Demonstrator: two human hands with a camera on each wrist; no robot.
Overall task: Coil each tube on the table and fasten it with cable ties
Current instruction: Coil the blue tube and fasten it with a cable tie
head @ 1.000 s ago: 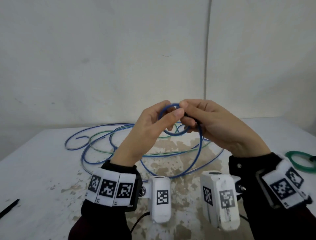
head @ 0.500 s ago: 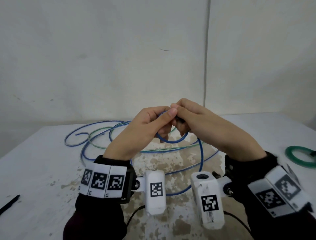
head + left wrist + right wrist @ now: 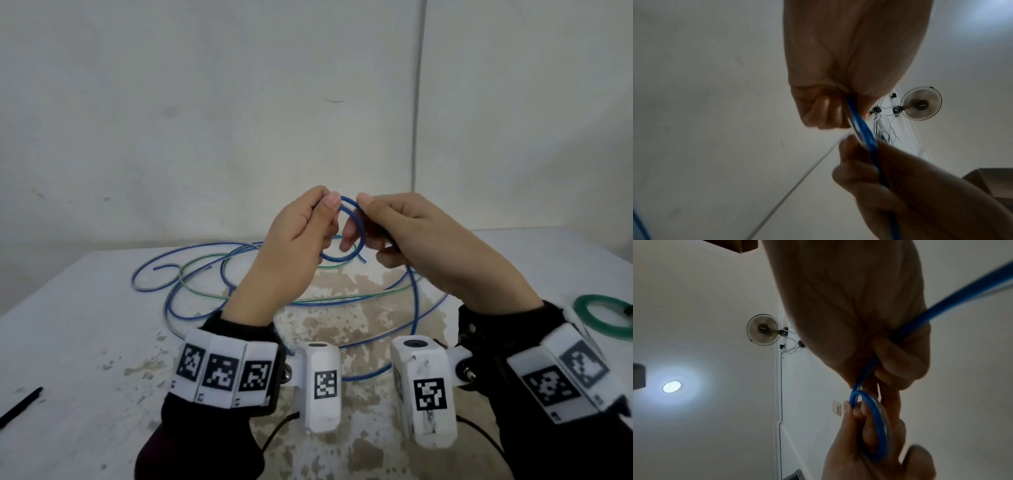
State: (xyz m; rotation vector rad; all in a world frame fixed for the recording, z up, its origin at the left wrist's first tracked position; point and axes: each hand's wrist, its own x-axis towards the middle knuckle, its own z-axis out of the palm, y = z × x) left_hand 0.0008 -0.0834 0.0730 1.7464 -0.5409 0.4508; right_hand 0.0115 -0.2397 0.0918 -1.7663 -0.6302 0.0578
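Note:
Both hands are raised above the table (image 3: 85, 325) with a small loop of the blue tube (image 3: 342, 257) between them. My left hand (image 3: 325, 206) pinches the loop's top left between thumb and forefinger. The right hand (image 3: 363, 210) grips the tube at the loop's top right, fingers curled round it. The tube's cut end (image 3: 364, 261) pokes out under the loop. From the right hand the tube drops to wide slack loops (image 3: 416, 308) on the table. The left wrist view has the left fingers (image 3: 826, 112) on the tube (image 3: 861, 128); the right wrist view has the loop (image 3: 877, 421).
A thin green tube (image 3: 205, 263) lies tangled with the blue one on the stained tabletop. A coiled green tube (image 3: 582, 308) sits at the right edge. A thin black strip (image 3: 20, 407) lies at the front left. A white wall stands close behind the table.
Both hands have risen and drawn slightly apart. The small blue loop, earlier covered by touching fingers, now stands open between them with its cut end showing.

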